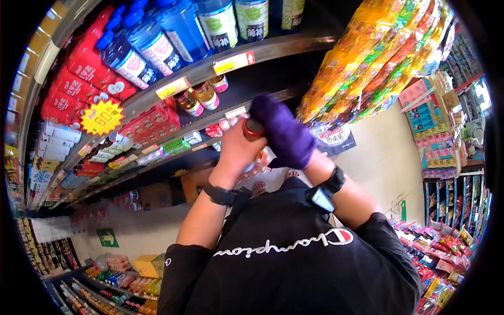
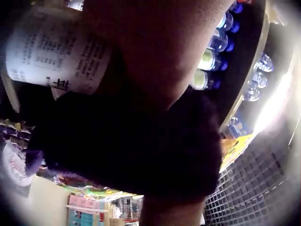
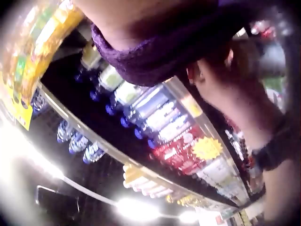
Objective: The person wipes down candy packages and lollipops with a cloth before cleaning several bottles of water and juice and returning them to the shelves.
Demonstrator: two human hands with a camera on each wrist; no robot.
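In front of the chest, my left hand [image 1: 233, 152] grips a bottle with a dark red cap [image 1: 253, 128]. Its white label [image 2: 56, 59], with printed characters, shows in the left wrist view. Purple cloth [image 1: 281, 128] covers my right hand up to the wrist, close against the bottle. The right wrist view shows the edge of this cloth across the forearm and my left hand [image 3: 225, 84] beyond it. The fingers of my right hand are hidden inside the cloth, and I cannot tell how they lie.
Shelves hold blue-capped bottles [image 1: 184, 31], red cartons [image 1: 89, 73] and small brown bottles [image 1: 207, 97]. Bundles of shiny yellow packets [image 1: 367, 58] hang at the right. Pink and blue boxed goods [image 1: 428, 121] stand farther right, with bagged snacks [image 1: 441, 257] below. A grey grid panel [image 2: 251, 188] shows too.
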